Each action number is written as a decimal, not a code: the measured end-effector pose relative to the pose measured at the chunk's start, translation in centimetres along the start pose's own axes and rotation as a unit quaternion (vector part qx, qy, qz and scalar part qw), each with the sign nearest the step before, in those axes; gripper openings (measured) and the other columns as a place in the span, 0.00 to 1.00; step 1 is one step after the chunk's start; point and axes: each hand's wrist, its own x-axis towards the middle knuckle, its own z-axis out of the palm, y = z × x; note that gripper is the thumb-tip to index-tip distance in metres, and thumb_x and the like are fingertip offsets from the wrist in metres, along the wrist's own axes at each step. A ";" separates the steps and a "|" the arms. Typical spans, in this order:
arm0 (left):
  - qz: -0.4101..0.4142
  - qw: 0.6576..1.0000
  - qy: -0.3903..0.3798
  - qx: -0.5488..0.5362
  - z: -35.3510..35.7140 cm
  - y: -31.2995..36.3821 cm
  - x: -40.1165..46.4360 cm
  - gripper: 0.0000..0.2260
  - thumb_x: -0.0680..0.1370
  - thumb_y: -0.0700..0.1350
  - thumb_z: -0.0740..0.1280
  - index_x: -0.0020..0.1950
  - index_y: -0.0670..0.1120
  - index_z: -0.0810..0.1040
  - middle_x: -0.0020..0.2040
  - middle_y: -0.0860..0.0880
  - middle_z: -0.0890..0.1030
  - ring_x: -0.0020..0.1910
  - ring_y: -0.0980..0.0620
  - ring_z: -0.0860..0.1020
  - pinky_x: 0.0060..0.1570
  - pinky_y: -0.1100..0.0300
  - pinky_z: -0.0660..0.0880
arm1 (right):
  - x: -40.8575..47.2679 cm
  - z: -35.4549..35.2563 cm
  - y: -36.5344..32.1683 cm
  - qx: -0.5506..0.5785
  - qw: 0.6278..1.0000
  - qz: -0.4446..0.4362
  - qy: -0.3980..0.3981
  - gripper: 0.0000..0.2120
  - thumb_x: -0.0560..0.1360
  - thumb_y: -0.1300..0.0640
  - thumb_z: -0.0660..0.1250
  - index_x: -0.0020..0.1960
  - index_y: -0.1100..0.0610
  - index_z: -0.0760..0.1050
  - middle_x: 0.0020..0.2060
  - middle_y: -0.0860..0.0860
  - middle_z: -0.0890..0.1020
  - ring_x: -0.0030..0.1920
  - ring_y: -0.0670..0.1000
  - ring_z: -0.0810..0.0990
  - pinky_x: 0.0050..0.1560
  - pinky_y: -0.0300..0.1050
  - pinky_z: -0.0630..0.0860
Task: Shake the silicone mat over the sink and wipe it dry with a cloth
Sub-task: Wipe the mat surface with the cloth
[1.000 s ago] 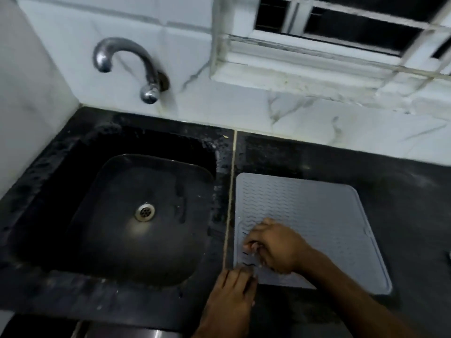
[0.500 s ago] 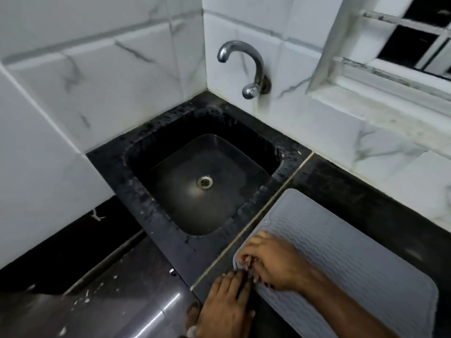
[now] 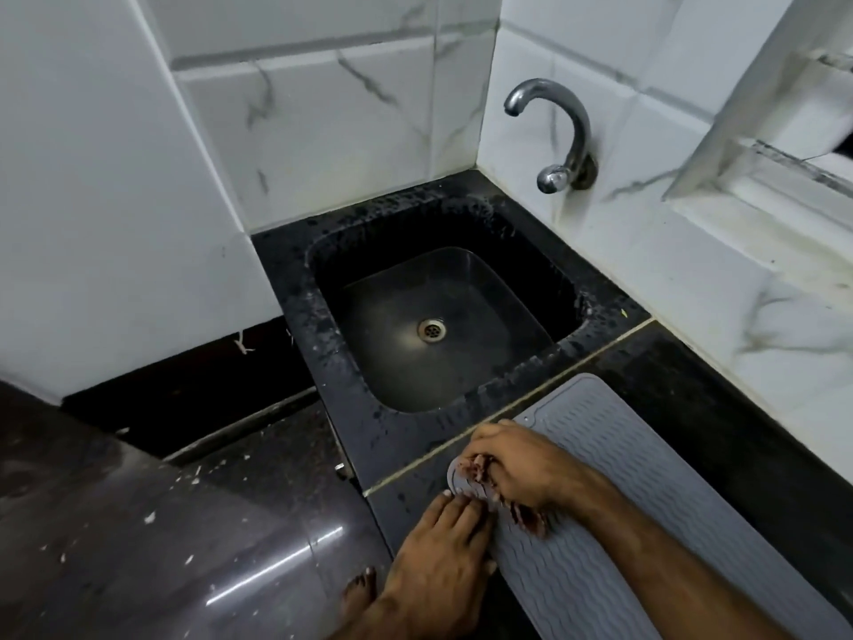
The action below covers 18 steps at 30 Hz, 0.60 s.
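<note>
Both hands work the silicone mat's (image 3: 595, 478) counter-edge corner: right hand (image 3: 521, 468) curled pinching it, left hand (image 3: 443, 561) flat-fingered, empty; peel slowly toward the sink (image 3: 323, 344).

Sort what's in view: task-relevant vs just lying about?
In the job:
- silicone mat, flat on the counter
- sink
- left hand and right hand, at the mat's near corner
- no cloth in view

Just there:
- tap
- white flecks on the floor
- window frame
</note>
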 end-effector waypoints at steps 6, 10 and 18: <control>-0.037 0.999 0.000 -0.001 0.6 1.5 0.9 0.28 0.73 0.62 0.65 0.67 0.47 0.80 0.66 0.48 0.80 0.65 0.47 0.78 0.66 0.50 0.73 | -0.1 -0.4 -0.2 -0.017 0.999 -0.023 -0.031 0.19 0.76 0.59 0.64 0.62 0.42 0.79 0.60 0.42 0.75 0.60 0.48 0.73 0.60 0.47 0.75; -0.086 0.996 0.000 -0.011 0.0 1.9 1.8 0.31 0.78 0.61 0.59 0.76 0.45 0.69 0.76 0.45 0.68 0.75 0.44 0.66 0.73 0.46 0.61 | 0.2 -1.8 0.5 -0.018 1.000 -0.024 -0.008 0.22 0.75 0.62 0.62 0.61 0.41 0.79 0.59 0.39 0.76 0.60 0.47 0.72 0.61 0.48 0.74; -0.061 0.993 -0.081 -0.052 1.8 1.1 3.9 0.33 0.83 0.63 0.42 0.80 0.45 0.36 0.80 0.47 0.35 0.75 0.50 0.28 0.68 0.52 0.23 | 1.0 -1.6 0.8 -0.059 0.998 -0.012 -0.037 0.23 0.75 0.64 0.60 0.61 0.41 0.78 0.59 0.42 0.75 0.60 0.48 0.72 0.61 0.48 0.74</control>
